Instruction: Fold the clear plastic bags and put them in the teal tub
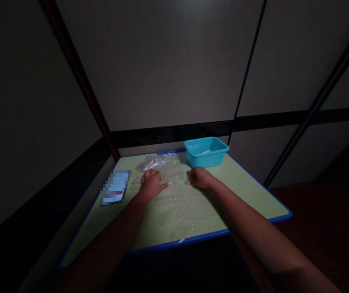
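A thin clear plastic bag [178,205] lies spread over the table, reaching down to its front edge. On its left part my left hand [152,182] rests palm down, fingers spread and thumb pointing right. Across from it, my right hand [200,178] is closed, with thumb and curled fingers pinched at the bag's right side. How much plastic is between those fingers is hard to see. Behind my left hand sits a crumpled heap of clear plastic [151,162].
A turquoise plastic basin [207,154] stands at the table's back right, with something clear inside. Toward the left edge lies a phone [115,187] with its screen lit. The pale green table [250,195] has a blue rim and stands against wall panels [168,73].
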The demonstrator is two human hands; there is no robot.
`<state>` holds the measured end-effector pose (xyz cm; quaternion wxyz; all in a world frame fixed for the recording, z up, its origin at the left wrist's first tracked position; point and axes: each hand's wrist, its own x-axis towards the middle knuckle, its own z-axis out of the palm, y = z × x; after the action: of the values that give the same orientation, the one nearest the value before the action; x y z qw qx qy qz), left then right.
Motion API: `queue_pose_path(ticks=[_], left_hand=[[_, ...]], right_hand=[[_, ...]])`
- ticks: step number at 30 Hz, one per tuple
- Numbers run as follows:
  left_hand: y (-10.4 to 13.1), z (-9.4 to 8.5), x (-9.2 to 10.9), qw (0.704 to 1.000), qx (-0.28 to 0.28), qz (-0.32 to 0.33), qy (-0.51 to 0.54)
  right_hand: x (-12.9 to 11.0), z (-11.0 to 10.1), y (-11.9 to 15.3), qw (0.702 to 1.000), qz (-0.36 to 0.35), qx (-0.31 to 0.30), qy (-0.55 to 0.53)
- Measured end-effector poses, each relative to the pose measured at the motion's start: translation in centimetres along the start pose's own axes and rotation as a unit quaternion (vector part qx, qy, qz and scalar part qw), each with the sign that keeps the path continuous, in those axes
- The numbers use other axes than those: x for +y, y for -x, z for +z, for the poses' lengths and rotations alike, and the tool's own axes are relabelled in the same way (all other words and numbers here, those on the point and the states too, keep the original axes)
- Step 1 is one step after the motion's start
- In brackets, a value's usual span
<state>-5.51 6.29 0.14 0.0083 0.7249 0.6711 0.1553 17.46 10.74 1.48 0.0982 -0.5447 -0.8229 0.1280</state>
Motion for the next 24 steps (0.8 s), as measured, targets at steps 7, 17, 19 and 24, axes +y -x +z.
queue_pose_path(ticks=[7, 17, 19, 24], left_hand=[[0.15, -0.11, 0.13, 1.0, -0.026, 0.012, 0.007], [0.31, -0.1, 0.14, 1.0, -0.025, 0.014, 0.01], [0.34, -0.15, 0.25, 1.0, -0.025, 0.012, 0.012], [0.45, -0.33, 0.55, 1.0, -0.024, 0.006, 0.014]], right_hand=[[-0.08, 0.02, -0.05, 0.999, -0.029, -0.003, -0.041], [0.13, 0.87, -0.63, 0.998, -0.015, 0.024, -0.048], [0.01, 0.87, -0.62, 0.998, -0.023, 0.019, -0.051], [0.0, 0.57, -0.48, 0.994, -0.056, 0.03, -0.084]])
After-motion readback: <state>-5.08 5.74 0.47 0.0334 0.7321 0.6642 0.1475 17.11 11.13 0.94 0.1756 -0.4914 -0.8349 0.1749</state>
